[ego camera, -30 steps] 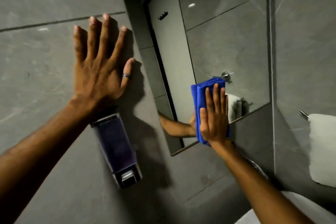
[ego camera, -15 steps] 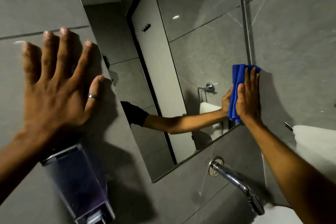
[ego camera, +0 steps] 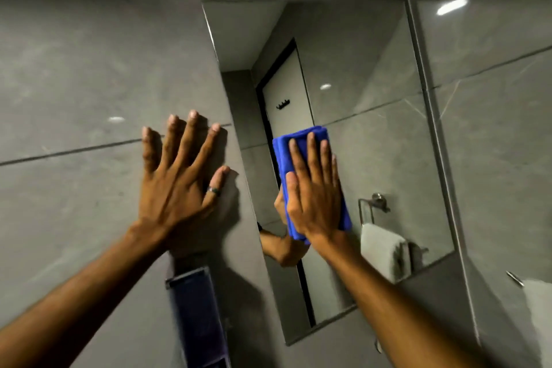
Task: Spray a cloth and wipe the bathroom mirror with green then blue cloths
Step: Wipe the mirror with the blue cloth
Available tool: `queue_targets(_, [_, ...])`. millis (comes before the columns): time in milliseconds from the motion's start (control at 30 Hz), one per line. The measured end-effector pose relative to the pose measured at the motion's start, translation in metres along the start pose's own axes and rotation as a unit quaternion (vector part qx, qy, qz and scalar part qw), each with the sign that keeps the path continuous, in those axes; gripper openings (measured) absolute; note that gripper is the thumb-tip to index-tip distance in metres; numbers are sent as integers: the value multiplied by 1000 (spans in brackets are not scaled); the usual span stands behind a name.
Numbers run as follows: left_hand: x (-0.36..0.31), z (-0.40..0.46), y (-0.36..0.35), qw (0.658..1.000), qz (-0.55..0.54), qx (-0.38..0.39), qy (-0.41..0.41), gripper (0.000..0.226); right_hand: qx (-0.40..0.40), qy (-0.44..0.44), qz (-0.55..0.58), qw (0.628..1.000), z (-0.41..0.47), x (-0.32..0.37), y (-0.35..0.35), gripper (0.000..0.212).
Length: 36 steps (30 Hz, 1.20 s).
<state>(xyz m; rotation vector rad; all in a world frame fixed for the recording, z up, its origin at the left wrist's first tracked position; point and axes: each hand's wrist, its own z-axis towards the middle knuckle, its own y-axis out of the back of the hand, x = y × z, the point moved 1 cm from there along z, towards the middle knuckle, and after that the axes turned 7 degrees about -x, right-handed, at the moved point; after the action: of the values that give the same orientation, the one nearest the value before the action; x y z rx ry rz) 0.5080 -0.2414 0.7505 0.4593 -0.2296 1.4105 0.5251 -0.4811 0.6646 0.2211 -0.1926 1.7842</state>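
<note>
Both hands are working flat-open: my left hand [ego camera: 179, 188] is bracing on the wall tile [ego camera: 74, 84] for balance, my right hand [ego camera: 313, 194] is pressing the folded blue cloth [ego camera: 286, 146] against the mirror's [ego camera: 373, 143] left-centre, gripping nothing.

Grey tile wall [ego camera: 74, 69] w/ mirror [ego camera: 373, 158] & soap dispenser [ego camera: 197, 323] (both mounted).

Mirror [ego camera: 373, 134] glass open above and right of the blue cloth [ego camera: 286, 152]; left edge crowded by the left hand [ego camera: 179, 188] spread on the wall [ego camera: 74, 69]; soap dispenser [ego camera: 195, 320] mounted below it
</note>
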Motion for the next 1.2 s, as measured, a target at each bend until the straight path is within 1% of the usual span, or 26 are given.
queue_targets(67, [16,18,8,1000,1,4,6,78,7,33,9,999,3,34,-2,60])
queue_targets(167, [23,38,16,1000,0,12,-12,77,25,59,30,998,3,70,-6,60])
queue_targets(233, [22,47,18,1000,0,19,-19,76,33,65,32,997,1,77,-7,60])
queue_targets(333, [26,64,21,1000,1,10,-8,74,38,101,45,993,13,64,-7,60])
queue_targets(367, [28,70,22,1000,4,9,-7,75,36,98,47,993,20,56,-6,60])
queue_targets(467, [37,92,24,1000,7,10,1,75,11,47,35,998,59,25,-3,60])
queue_targets(533, [43,103,25,1000,10,4,14,74,9,21,23,999,86,-3,2,61])
queue_targets(667, [42,113,21,998,7,-27,49,72,6,-40,11,999,132,-83,10,62])
queue_targets(800, [40,113,19,998,18,-33,45,72,-1,-116,20,993,164,-162,16,61])
queue_targets(933, [39,113,20,998,28,-34,45,73,-35,-183,3,983,192,-205,24,58])
queue_targets(1000, [37,114,19,998,32,-36,49,73,-37,-203,8,978,206,-203,22,56])
queue_targets(1067, [36,115,19,997,32,-38,53,73,-39,-196,9,980,219,-186,19,55])
queue_targets(1200, [33,115,17,997,32,-39,53,72,-37,-117,23,992,244,-112,11,56])
